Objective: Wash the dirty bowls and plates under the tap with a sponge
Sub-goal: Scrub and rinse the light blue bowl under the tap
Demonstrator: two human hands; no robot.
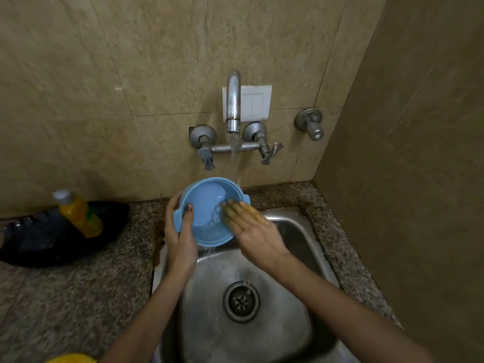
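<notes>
Nearest the camera, a yellow object pokes into the bottom edge over the speckled granite counter; what it is cannot be told, and no sponge shows anywhere. Beyond the forearms lies the steel sink with its round drain. Over the sink's back-left corner the left hand grips the blue plastic bowl by its left rim, with the thumb hooked inside and the fingers curled round the outer wall beside a small lug handle. The bowl is tilted toward the person, and water spills off its low lip into the basin. The right hand reaches in with fingers straight and close together, their tips pressed against the bowl's inner wall amid the splashing water. The bowl looks light, stiff and hard to break, but wet plastic is likely slippery, so the rim grip near the lug seems the safest hold. To the left, a bottle of yellow liquid lies in a black tray. Farther back, the wall tap runs a stream down to the bowl's far rim.
</notes>
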